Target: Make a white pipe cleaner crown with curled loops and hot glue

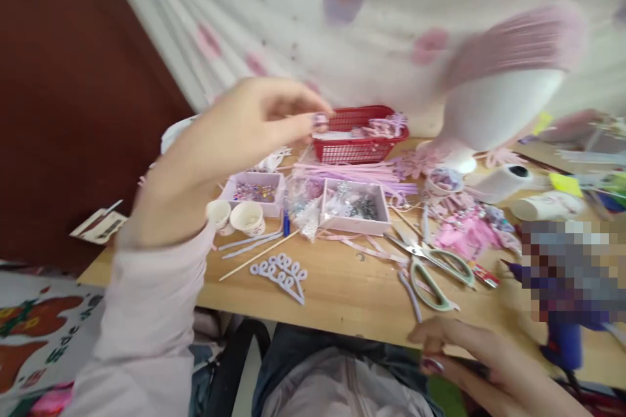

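My left hand (278,111) is raised over the table, in front of the red basket (359,150). Its thumb and fingers reach to the right with a gap between them, blurred, and I see nothing in them. Low at the right, my right hand (464,352) hovers at the table's front edge, fingers loosely bent and apart from the thumb. Near its fingertips lies a short lavender pipe cleaner (409,296); whether they touch, I cannot tell. A crown-like shape of bent lavender pipe cleaner (281,273) rests on the wood between my hands. Scissors (430,264) lie part open beyond my right hand.
Boxes of beads (257,192) and silvery bits (356,207) stand mid-table, beside paper cups (248,218). Pink and purple pipe cleaners (352,172) lie behind. A white head form (499,104) rises at right, and a dark blue glue gun (562,339) stands near the right edge.
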Motion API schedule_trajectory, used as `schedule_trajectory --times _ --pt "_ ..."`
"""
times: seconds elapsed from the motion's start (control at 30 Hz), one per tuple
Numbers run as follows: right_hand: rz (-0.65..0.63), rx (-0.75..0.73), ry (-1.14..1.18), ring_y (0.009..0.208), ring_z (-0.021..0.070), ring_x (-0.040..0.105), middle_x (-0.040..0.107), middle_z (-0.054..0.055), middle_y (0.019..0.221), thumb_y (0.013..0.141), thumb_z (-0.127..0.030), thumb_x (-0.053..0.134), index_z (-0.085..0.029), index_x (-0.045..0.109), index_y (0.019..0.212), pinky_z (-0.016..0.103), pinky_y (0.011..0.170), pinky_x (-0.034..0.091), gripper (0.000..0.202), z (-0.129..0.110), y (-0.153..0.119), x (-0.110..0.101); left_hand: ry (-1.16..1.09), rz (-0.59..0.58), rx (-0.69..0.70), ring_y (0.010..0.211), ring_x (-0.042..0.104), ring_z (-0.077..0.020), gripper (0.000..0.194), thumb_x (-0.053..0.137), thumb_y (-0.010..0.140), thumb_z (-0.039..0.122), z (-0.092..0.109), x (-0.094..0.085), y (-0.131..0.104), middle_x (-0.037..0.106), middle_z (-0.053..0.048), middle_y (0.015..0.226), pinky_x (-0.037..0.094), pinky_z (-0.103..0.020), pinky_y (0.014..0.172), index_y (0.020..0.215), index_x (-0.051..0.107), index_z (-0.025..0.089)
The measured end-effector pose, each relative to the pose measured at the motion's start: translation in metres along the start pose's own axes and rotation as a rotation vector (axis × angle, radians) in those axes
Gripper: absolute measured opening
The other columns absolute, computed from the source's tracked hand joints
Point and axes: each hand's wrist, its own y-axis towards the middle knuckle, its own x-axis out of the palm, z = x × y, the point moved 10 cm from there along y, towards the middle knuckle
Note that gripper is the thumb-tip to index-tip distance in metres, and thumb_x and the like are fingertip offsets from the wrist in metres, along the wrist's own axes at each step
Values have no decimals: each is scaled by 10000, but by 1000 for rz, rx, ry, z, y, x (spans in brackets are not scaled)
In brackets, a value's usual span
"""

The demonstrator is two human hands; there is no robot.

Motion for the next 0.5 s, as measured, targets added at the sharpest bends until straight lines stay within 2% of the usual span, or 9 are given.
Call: schedule_trajectory --times 0.07,0.1,0.13,0.17,0.2,0.27,0.33,0.43,0.5 --pt "-150 -54 21 785 228 743 775 46 882 954 -342 482 -285 682 944 318 699 596 208 -38 42 29 28 250 -175 795 689 -101 234 609 845 341 -36 -45 -67 756 104 835 485 -204 720 1009 761 272" --pt "-171 -67 4 791 230 741 773 47 881 966 -318 448 -275 658 989 326 700 584 216 -53 60 42 48 341 -294 661 663 -93 208 602 847 344 -59 -54 -101 728 106 702 481 -196 641 974 760 296" --pt "-178 -77 -32 772 237 738 769 49 851 976 -305 419 -261 644 999 339 692 573 230 -65 76 55 37 352 -404 567 643 -111 201 587 846 359 -82 -50 -130 706 93 617 487 -213 573 935 757 297" --pt "-157 -79 -73 747 243 734 763 52 820 990 -291 380 -251 634 956 349 679 562 260 -73 91 66 23 313 -508 557 654 -142 200 586 843 375 -106 -36 -154 709 72 602 513 -247 567 912 754 292" --pt "-139 -74 -108 739 248 732 759 53 804 998 -274 361 -243 624 939 350 662 551 272 -78 102 77 21 260 -568 637 698 -178 207 579 848 383 -127 -18 -171 745 39 669 543 -280 613 901 750 279" --pt "-90 -89 -167 708 251 725 740 40 755 989 -256 420 -235 613 932 341 626 532 203 -86 119 97 99 117 -628 862 739 -231 211 543 873 309 -160 24 -188 795 -30 932 574 -333 754 950 731 251" --pt "-1 -123 -211 759 266 727 734 52 831 935 -268 572 -229 606 987 351 641 542 74 -92 127 109 276 29 -641 987 712 -265 235 491 895 211 -181 54 -189 770 -79 1059 546 -385 864 973 712 229" --pt "141 -152 -240 841 299 709 691 92 983 798 -308 779 -225 578 1058 408 714 573 339 -96 129 120 352 -10 -658 1025 685 -303 237 476 909 175 -199 81 -183 723 -118 1109 521 -422 883 995 694 216" --pt "192 -143 -242 864 304 686 656 97 999 767 -283 812 -229 559 1037 431 745 575 374 -94 127 124 383 -38 -658 1010 679 -304 233 450 932 177 -204 88 -180 702 -118 1085 517 -414 866 963 677 218"
